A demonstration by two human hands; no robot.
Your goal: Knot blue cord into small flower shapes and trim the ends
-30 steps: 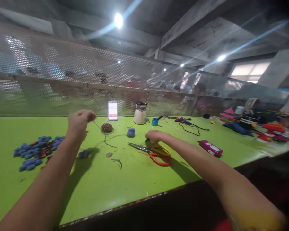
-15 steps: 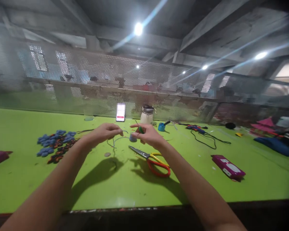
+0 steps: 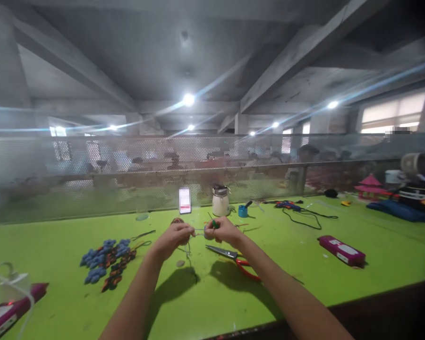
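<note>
A thin blue-grey cord point(image 3: 199, 230) runs across the short gap between my hands. My left hand point(image 3: 177, 236) is closed, pinching one end of it between thumb and fingers. At the other end, my right hand point(image 3: 226, 231) is closed on the cord too, with a slim green-handled tool point(image 3: 216, 225) held in the same fingers; its thin tip sticks up and its kind is unclear. Below my right hand lie scissors point(image 3: 226, 253) with red and yellow handles, partly hidden by my forearm. Loose thread ends point(image 3: 187, 250) hang under my left hand.
Blue and dark-orange knotted pieces point(image 3: 108, 259) lie at left. Behind my hands stand a phone point(image 3: 184, 201), a cream bottle point(image 3: 220, 203) and a small blue pot point(image 3: 242, 211). Purple power strips point(image 3: 342, 250) lie on both sides; a cabled tool point(image 3: 287, 205) is at back right.
My hands have drawn closer together, the cord now stretched between them. The whole view has tilted up and shifted, so the table sits lower and more of the left power strip shows.
</note>
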